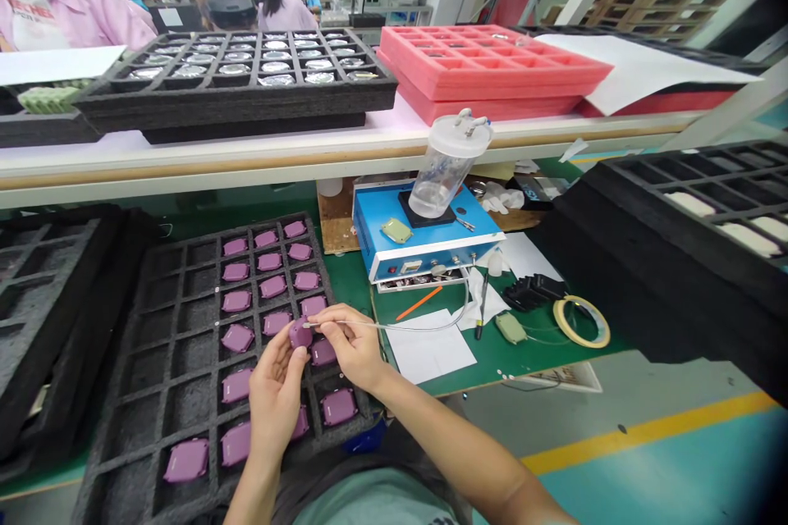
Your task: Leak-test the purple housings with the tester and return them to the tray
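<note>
As seen from the head camera, the left hand [277,390] pinches a small purple part [300,333] between thumb and fingertips, holding it just above a black foam tray [153,394]. The right hand [350,344] has its fingers closed on a thin pen-like tool [315,325] whose tip touches the purple part; a clear tube [419,326] runs from the tool toward a blue machine box [424,242]. Many like purple pieces lie one to a compartment in the tray's right-hand columns. On the blue box stand a clear lidded jar [446,164] and a small green part [397,230]. A roll of tape [582,321] lies on the green mat [357,287] to the right. Above, a shelf [308,152] carries a black tray of silvery parts [246,66] and stacked red foam trays [486,61]. Other people sit beyond the shelf.
</note>
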